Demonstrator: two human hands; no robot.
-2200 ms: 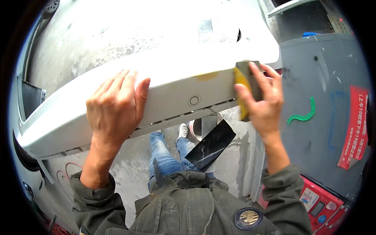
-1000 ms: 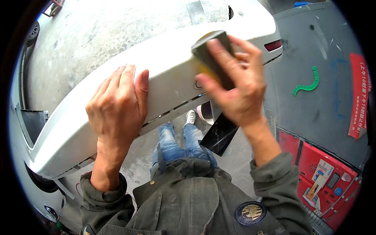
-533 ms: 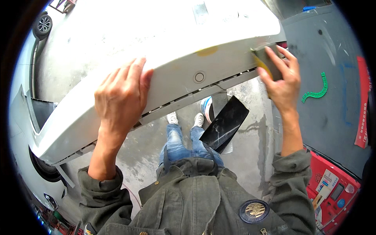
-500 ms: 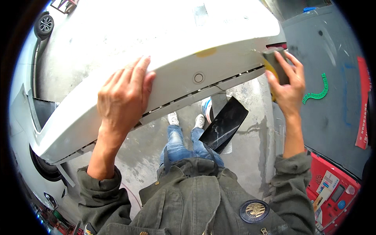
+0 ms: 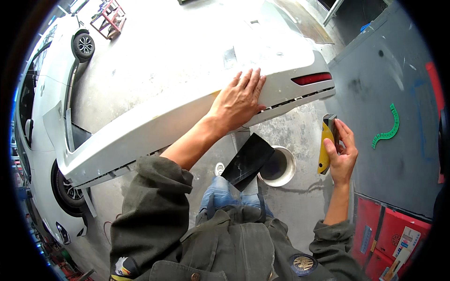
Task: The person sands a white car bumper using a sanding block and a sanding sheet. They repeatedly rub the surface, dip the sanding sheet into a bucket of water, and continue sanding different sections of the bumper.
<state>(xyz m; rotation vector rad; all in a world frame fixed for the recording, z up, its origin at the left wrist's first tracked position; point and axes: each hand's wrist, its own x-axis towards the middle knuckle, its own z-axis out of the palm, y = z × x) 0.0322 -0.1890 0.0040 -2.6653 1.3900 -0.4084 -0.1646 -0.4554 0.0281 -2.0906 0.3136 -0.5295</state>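
A right hand (image 5: 341, 151) grips a yellow sanding block (image 5: 325, 146) upright, off the panel, above bare concrete floor (image 5: 300, 196) beside a white bucket (image 5: 278, 166). Farther out, the left hand (image 5: 238, 99) lies flat, fingers spread, on a long white car bumper (image 5: 154, 122) with a red reflector (image 5: 311, 78) near its right end.
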